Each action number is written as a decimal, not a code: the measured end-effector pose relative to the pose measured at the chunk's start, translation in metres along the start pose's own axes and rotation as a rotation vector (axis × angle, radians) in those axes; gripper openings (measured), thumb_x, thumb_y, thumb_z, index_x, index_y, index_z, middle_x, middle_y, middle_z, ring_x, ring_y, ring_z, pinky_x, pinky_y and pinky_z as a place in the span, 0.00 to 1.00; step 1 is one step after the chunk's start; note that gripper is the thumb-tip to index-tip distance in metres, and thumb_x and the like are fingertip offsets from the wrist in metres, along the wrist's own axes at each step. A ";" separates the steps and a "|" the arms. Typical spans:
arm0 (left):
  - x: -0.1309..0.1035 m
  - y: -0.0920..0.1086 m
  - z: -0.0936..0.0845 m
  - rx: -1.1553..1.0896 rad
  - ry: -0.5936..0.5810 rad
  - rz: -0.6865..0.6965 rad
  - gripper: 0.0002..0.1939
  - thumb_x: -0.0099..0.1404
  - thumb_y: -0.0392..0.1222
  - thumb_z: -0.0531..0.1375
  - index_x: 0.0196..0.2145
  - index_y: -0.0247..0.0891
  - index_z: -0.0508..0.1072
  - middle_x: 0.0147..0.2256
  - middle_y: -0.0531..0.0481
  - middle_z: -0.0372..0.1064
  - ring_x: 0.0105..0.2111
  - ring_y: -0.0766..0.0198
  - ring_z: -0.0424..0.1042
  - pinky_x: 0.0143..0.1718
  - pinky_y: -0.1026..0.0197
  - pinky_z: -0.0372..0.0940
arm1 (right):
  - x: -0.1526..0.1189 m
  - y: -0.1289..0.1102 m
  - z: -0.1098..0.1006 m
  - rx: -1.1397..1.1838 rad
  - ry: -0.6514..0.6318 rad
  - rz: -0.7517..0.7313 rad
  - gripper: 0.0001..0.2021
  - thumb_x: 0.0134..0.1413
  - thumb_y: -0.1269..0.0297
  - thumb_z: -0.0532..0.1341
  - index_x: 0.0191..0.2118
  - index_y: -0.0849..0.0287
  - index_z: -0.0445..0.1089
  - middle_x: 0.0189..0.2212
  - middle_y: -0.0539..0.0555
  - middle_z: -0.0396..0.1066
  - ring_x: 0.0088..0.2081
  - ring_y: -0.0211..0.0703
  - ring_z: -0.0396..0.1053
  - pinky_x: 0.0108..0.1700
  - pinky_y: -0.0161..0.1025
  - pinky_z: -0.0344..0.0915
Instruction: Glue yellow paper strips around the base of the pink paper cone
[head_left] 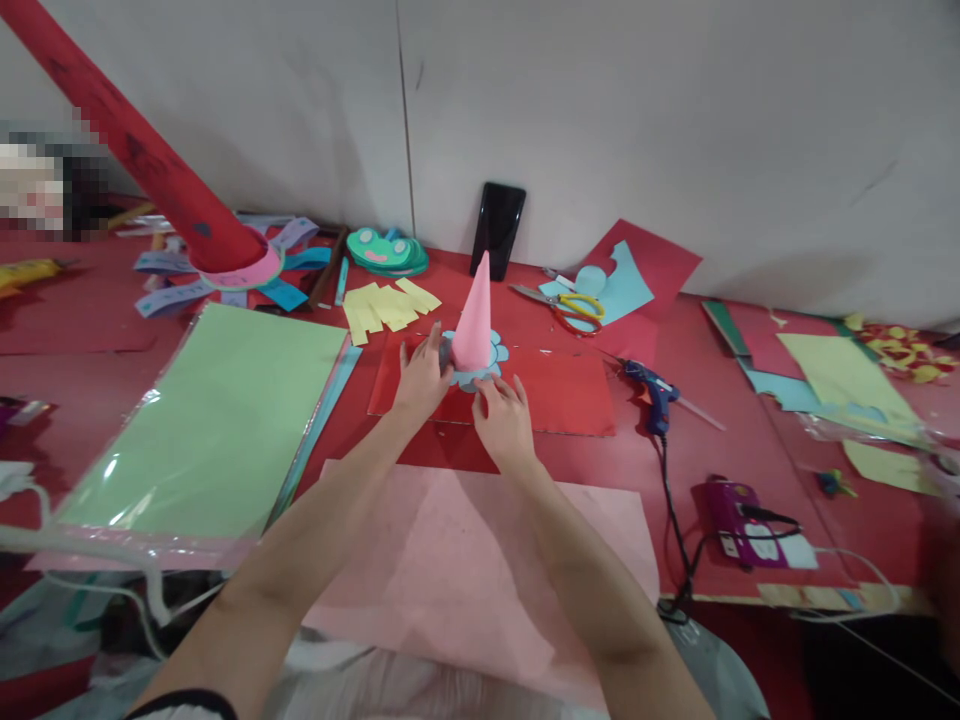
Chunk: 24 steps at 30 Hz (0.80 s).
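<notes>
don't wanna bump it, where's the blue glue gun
In the head view, the blue glue gun lies right of the right hand, by the right end of the red cardboard, beyond the purple socket block.

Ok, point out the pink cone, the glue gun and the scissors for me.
Pink cone (473, 325): head view, on its sloping side.
Glue gun (655, 388): head view, on its blue body.
Scissors (557, 299): head view, where blades meet handles.

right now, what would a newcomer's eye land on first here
Probably the pink paper cone, upright at the centre on a blue flower-shaped paper piece, with the left hand and right hand beside it. Next, the long red tube slanting up at the left, then the glossy black smartphone propped against the pale wall behind the cone.
</notes>
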<state>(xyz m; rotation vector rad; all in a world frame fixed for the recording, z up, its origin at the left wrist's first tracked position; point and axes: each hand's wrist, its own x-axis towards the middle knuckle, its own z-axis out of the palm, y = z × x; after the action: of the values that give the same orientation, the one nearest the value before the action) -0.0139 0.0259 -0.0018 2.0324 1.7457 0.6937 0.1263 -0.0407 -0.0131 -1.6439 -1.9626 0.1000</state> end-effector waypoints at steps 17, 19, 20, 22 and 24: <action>0.001 0.001 0.000 0.013 -0.080 0.023 0.35 0.61 0.30 0.45 0.66 0.33 0.49 0.55 0.42 0.69 0.61 0.58 0.62 0.68 0.43 0.37 | 0.007 0.018 -0.004 0.085 0.051 0.108 0.16 0.57 0.74 0.53 0.50 0.61 0.68 0.47 0.62 0.76 0.57 0.49 0.68 0.64 0.58 0.56; 0.002 -0.001 0.001 0.014 -0.092 0.025 0.35 0.60 0.29 0.44 0.67 0.33 0.48 0.55 0.43 0.70 0.61 0.60 0.61 0.68 0.45 0.38 | 0.007 0.020 -0.002 0.099 0.038 0.124 0.16 0.56 0.74 0.53 0.49 0.60 0.68 0.48 0.62 0.76 0.57 0.49 0.68 0.64 0.59 0.55; 0.002 -0.002 0.002 0.004 -0.095 0.029 0.36 0.60 0.28 0.44 0.67 0.33 0.48 0.56 0.44 0.69 0.61 0.61 0.61 0.68 0.45 0.38 | 0.007 0.020 -0.002 0.102 0.036 0.124 0.16 0.56 0.74 0.53 0.48 0.59 0.68 0.47 0.61 0.76 0.56 0.48 0.69 0.64 0.59 0.55; 0.003 -0.004 0.003 -0.024 -0.086 0.040 0.36 0.59 0.27 0.43 0.66 0.34 0.48 0.56 0.45 0.69 0.61 0.63 0.62 0.68 0.46 0.38 | 0.007 0.018 -0.002 0.090 0.034 0.113 0.15 0.57 0.73 0.52 0.47 0.58 0.69 0.45 0.60 0.77 0.56 0.48 0.70 0.64 0.58 0.55; 0.004 -0.006 0.004 -0.046 -0.068 0.047 0.36 0.59 0.28 0.44 0.66 0.33 0.50 0.56 0.44 0.69 0.60 0.62 0.63 0.68 0.47 0.39 | 0.006 0.014 -0.003 0.063 0.031 0.095 0.13 0.58 0.73 0.52 0.45 0.59 0.70 0.43 0.61 0.78 0.55 0.48 0.71 0.64 0.58 0.55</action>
<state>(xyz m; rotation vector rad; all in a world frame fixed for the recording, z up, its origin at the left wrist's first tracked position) -0.0159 0.0305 -0.0083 2.0476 1.6344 0.6647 0.1399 -0.0324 -0.0143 -1.6875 -1.8402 0.1704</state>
